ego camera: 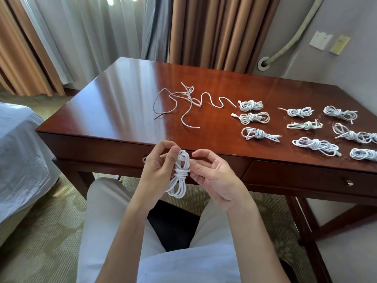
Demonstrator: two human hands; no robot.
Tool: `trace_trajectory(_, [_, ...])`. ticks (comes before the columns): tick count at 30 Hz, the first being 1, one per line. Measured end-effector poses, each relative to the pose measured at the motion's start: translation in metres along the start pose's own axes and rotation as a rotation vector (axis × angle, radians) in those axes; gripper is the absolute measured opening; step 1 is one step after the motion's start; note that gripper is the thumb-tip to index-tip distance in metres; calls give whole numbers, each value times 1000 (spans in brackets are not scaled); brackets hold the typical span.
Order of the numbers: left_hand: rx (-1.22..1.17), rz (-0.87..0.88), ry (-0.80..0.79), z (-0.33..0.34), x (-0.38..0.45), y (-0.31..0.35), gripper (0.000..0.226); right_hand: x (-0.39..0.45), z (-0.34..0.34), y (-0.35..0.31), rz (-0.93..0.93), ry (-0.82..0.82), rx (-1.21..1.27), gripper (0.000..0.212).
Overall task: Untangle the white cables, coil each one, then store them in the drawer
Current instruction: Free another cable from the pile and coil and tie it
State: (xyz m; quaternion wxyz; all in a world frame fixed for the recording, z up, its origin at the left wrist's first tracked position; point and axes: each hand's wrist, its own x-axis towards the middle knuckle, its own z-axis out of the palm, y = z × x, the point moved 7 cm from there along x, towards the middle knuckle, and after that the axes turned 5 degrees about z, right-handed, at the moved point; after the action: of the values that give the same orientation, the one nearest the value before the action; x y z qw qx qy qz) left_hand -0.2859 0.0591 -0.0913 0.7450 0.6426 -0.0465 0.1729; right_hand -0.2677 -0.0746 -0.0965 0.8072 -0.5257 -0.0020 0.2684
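Now coiled cable (pixel 180 174) in left-hand grip (pixel 157 166), loops hanging

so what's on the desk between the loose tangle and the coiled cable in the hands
Nothing: in the head view, bare desk top separates the tangled cables from the coiled cable held at the front edge.

The picture's right edge cuts off two coiled white cable bundles (pixel 365 154) on the glossy reddish-brown wooden bench (pixel 114 103). The left hand's grip (pixel 158 166) hides part of the knotted white cable coil (pixel 179 176); its plug ends cannot be told.
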Motion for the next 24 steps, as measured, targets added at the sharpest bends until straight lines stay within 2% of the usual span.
trace_trajectory(2, [17, -12, 29, 1, 0, -2, 14, 0, -1, 1, -6, 47, 18, 30])
trace_trajectory(6, [64, 19, 127, 0, 2, -3, 22, -3, 1, -1, -75, 134, -7, 25])
trace_trajectory(10, [39, 32, 192, -2, 3, -2, 28, -7, 3, -15, -235, 251, -309, 16])
trace_trajectory(12, [72, 51, 178, -1, 2, 0, 26, -9, 7, -21, -258, 226, -374, 14])
trace_trajectory(14, [144, 69, 155, 0, 4, -1, 22, -12, 14, -23, -249, 190, -406, 21])
trace_trajectory(16, [201, 68, 178, 1, 4, -4, 21, -16, 22, -26, -320, 247, -513, 18])
trace_trajectory(19, [43, 1, 260, 9, 0, -11, 13, -20, 34, -28, -500, 375, -650, 11])
trace_trajectory(21, [-14, 3, 311, 8, -1, -10, 14, -20, 35, -29, -514, 351, -605, 17])
trace_trajectory(24, [-89, -6, 371, -1, 4, -10, 14, -16, 35, -30, -447, 186, -500, 18])
